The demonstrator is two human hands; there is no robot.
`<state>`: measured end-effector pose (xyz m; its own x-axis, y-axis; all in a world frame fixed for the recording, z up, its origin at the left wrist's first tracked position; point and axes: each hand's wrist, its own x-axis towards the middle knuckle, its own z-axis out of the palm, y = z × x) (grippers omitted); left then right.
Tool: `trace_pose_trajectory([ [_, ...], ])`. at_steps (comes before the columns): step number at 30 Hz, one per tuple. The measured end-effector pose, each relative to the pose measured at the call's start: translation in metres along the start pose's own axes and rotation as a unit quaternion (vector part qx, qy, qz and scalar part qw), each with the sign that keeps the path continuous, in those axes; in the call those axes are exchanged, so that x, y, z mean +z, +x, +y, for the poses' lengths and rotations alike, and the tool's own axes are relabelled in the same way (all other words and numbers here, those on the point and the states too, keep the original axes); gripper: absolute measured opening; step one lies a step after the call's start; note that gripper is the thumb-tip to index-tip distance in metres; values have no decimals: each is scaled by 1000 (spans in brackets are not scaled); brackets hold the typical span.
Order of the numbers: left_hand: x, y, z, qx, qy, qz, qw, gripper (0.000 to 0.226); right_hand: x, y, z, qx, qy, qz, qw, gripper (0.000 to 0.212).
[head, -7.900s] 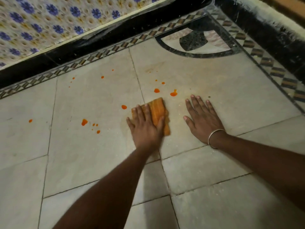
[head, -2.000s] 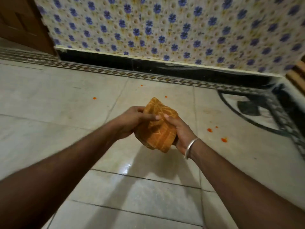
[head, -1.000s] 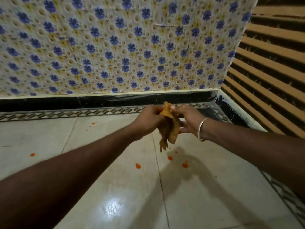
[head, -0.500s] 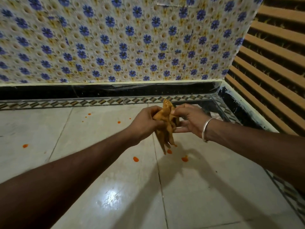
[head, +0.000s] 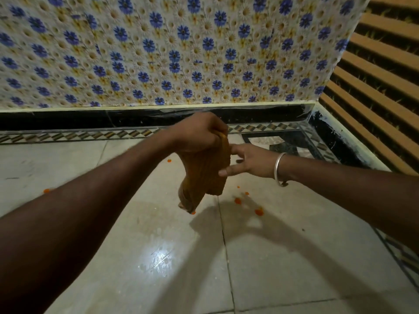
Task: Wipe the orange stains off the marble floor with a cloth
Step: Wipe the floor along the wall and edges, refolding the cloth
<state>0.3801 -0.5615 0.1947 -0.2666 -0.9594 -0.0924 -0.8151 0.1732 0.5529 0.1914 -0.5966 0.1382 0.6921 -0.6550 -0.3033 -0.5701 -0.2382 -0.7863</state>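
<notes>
At frame centre, the left hand (head: 199,132) is clenching the hanging orange cloth (head: 204,175). The right hand (head: 251,162) is touching it with fingers spread. Orange stains (head: 237,201) are dotting the marble floor (head: 283,257) below.

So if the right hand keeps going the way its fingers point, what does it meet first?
Most likely the cloth: the right hand points left with spread fingers that already look at its hanging edge. The left hand grips the top. Depth is uncertain.

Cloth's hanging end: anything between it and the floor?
Head view: nothing. The cloth dangles from the left hand over bare marble floor; one orange stain lies below it.
</notes>
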Motion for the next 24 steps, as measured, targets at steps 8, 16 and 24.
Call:
trace_pose_trajectory([
  [8,-3,0,-61,-118,-310,79,940,40,-1,2,-18,-11,182,49,982,26],
  [16,66,-13,-68,-172,-557,-35,812,74,-11,5,-18,-15,356,114,928,24],
  [24,65,0,-79,-210,-532,-14,820,97,-16,11,-7,-18,336,177,925,51],
])
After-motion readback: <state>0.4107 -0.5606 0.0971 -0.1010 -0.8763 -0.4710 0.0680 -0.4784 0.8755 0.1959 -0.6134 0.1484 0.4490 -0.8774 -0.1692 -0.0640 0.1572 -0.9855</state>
